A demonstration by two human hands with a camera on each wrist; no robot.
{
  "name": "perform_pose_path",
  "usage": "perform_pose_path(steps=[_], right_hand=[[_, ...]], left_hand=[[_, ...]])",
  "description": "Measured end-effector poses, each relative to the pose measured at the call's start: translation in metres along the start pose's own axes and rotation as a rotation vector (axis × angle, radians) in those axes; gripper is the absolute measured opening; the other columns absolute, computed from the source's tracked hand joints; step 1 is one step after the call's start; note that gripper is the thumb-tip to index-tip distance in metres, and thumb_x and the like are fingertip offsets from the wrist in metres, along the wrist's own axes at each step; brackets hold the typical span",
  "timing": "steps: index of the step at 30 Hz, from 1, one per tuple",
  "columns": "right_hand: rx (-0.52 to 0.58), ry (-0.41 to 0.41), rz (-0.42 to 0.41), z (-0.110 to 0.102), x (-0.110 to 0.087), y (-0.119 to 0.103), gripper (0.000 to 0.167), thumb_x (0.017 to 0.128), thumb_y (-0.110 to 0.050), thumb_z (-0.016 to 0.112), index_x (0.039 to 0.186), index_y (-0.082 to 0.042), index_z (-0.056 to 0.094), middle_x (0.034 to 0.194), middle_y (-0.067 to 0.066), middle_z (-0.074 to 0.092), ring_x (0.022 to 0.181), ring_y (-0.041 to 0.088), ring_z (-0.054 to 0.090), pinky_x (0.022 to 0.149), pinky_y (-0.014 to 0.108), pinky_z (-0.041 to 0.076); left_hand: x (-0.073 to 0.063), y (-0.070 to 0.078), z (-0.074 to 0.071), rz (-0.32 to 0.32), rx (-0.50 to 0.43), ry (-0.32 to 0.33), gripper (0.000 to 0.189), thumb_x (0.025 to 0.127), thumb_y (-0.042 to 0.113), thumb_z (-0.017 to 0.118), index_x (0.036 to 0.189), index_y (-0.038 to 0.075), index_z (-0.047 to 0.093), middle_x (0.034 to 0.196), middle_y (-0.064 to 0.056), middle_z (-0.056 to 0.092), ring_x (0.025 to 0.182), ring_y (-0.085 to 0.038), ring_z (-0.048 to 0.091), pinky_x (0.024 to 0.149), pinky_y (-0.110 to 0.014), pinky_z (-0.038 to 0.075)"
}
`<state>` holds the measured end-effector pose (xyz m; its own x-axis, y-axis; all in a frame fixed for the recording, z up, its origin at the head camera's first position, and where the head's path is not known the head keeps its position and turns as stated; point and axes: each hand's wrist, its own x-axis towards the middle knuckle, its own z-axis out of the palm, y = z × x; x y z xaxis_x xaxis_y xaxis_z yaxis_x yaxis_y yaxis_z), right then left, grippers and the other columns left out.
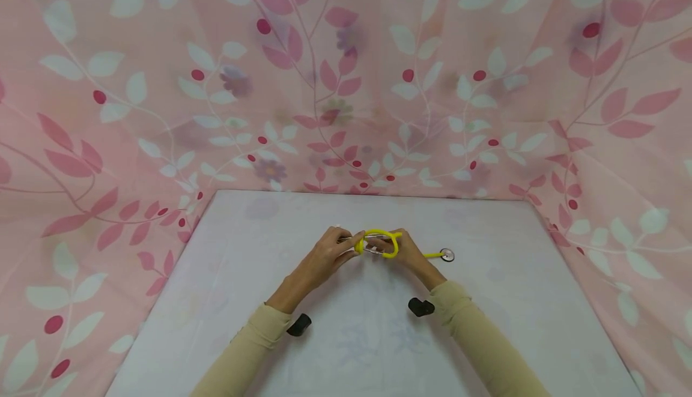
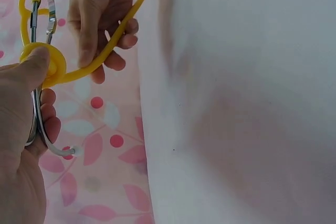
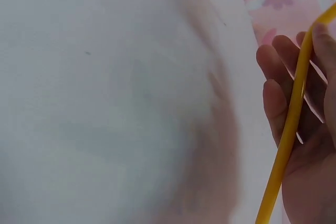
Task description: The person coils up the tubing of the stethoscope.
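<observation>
A stethoscope with yellow tubing (image 1: 380, 231) is held between both hands over the table. My left hand (image 1: 326, 251) grips its metal ear tubes (image 2: 38, 103), the thumb pressing a coil of tubing (image 2: 58, 56) wrapped around them. A white ear tip (image 2: 77, 151) sticks out below the fingers in the left wrist view. My right hand (image 1: 409, 254) pinches the tubing (image 3: 295, 114) between thumb and fingers; the tube runs down across the palm in the right wrist view. Beyond that wrist, the round chest piece (image 1: 447, 255) shows at the tube's end.
A white-covered table (image 1: 227, 301) lies beneath the hands. Pink leaf-patterned cloth (image 1: 346, 84) hangs behind it and along both sides. Black devices (image 1: 421, 307) sit by both wrists, near the beige sleeves (image 1: 476, 331).
</observation>
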<state>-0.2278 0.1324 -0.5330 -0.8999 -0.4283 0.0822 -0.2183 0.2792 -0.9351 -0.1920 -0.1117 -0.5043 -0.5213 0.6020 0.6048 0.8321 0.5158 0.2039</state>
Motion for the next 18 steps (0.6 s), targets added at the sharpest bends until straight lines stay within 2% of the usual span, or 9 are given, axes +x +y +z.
perform_pose_path(steps=[5, 10, 13, 18], right_hand=[[-0.048, 0.051, 0.056, 0.014, -0.006, 0.007, 0.033, 0.092, -0.028, 0.068, 0.117, -0.006, 0.073, 0.092, 0.014, 0.076, 0.070, 0.029, 0.070, 0.060, 0.040, 0.057], [-0.101, 0.026, -0.027, 0.025, -0.017, 0.006, 0.034, 0.094, -0.023, 0.067, 0.118, 0.001, 0.070, 0.085, 0.017, 0.075, 0.066, 0.030, 0.069, 0.058, 0.035, 0.057], [-0.101, 0.000, -0.066, 0.029, -0.024, 0.003, 0.038, 0.093, -0.019, 0.067, 0.125, 0.002, 0.065, 0.083, 0.016, 0.074, 0.063, 0.030, 0.069, 0.056, 0.033, 0.057], [-0.131, 0.005, -0.127, 0.035, -0.035, -0.005, 0.041, 0.090, -0.016, 0.071, 0.125, 0.003, 0.065, 0.079, 0.017, 0.074, 0.058, 0.031, 0.067, 0.052, 0.029, 0.055]], left_hand=[[0.001, -0.005, 0.000, -0.053, 0.020, 0.012, 0.061, 0.082, 0.014, 0.078, 0.139, 0.015, 0.057, 0.106, -0.011, 0.061, 0.096, -0.020, 0.055, 0.079, -0.027, 0.054], [0.000, -0.012, 0.003, -0.098, 0.028, 0.035, 0.060, 0.081, 0.013, 0.078, 0.138, 0.015, 0.058, 0.104, -0.011, 0.061, 0.093, -0.021, 0.055, 0.078, -0.029, 0.053], [-0.001, -0.016, 0.004, -0.110, 0.042, 0.040, 0.058, 0.082, 0.014, 0.077, 0.137, 0.013, 0.059, 0.103, -0.011, 0.060, 0.093, -0.021, 0.055, 0.077, -0.030, 0.052], [-0.002, -0.021, 0.003, -0.139, 0.061, 0.031, 0.058, 0.082, 0.014, 0.078, 0.137, 0.015, 0.059, 0.103, -0.011, 0.060, 0.093, -0.021, 0.055, 0.078, -0.030, 0.053]])
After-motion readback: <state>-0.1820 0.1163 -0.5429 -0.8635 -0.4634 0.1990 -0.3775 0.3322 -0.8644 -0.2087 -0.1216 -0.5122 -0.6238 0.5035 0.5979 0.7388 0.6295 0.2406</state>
